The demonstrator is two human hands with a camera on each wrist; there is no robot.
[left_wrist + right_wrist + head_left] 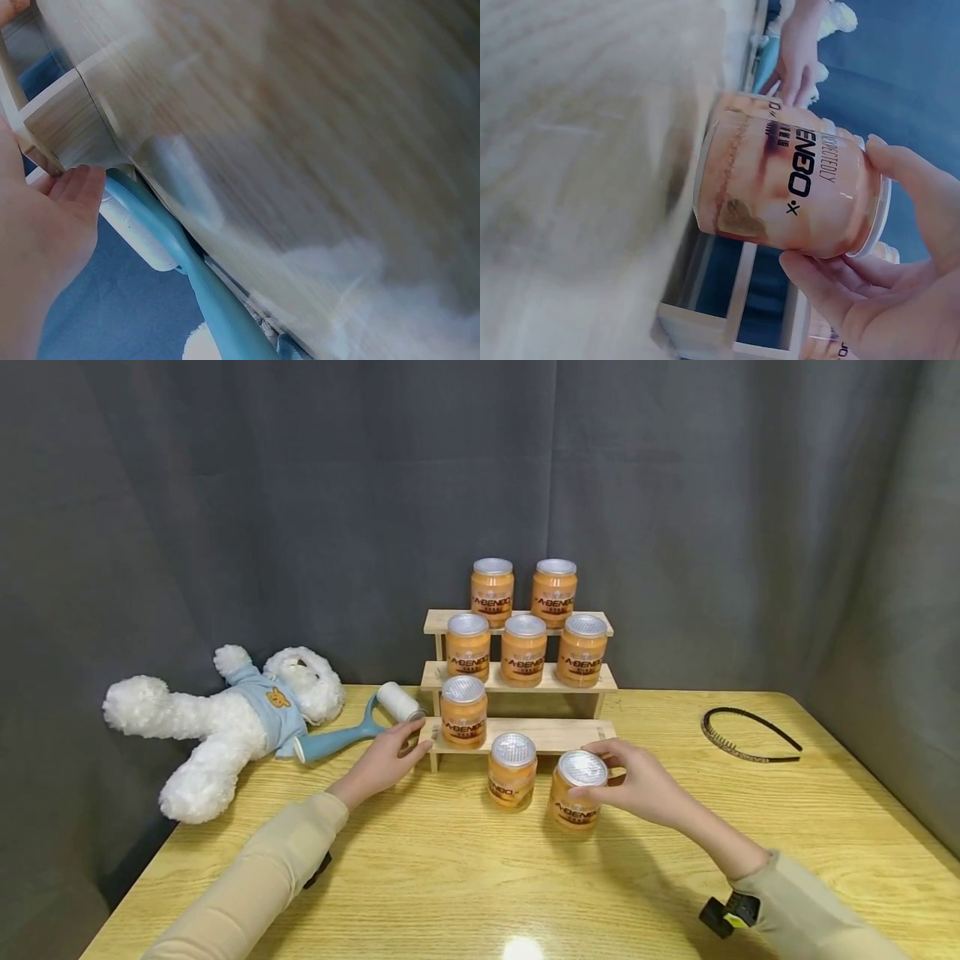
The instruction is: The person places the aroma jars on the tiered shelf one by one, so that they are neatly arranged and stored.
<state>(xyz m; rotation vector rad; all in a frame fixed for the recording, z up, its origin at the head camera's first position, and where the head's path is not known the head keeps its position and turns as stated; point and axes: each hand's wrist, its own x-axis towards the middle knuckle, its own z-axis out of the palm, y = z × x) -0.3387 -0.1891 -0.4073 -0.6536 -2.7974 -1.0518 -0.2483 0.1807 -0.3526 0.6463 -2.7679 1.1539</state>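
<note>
My right hand grips an orange-filled jar near its silver lid, thumb on one side and fingers on the other. In the right wrist view this held jar is large, and whether its base touches the table cannot be told. Beside it on the table stands another jar. My left hand holds the left end of the lowest step of a three-tier wooden rack. In the left wrist view its fingers lie against the rack's corner. One jar sits on that step's left part.
Three jars, one being, line the middle step; two more, one being, stand on top. A blue-handled lint roller and a white plush toy lie left. A dark headband lies right. A dark curtain hangs behind.
</note>
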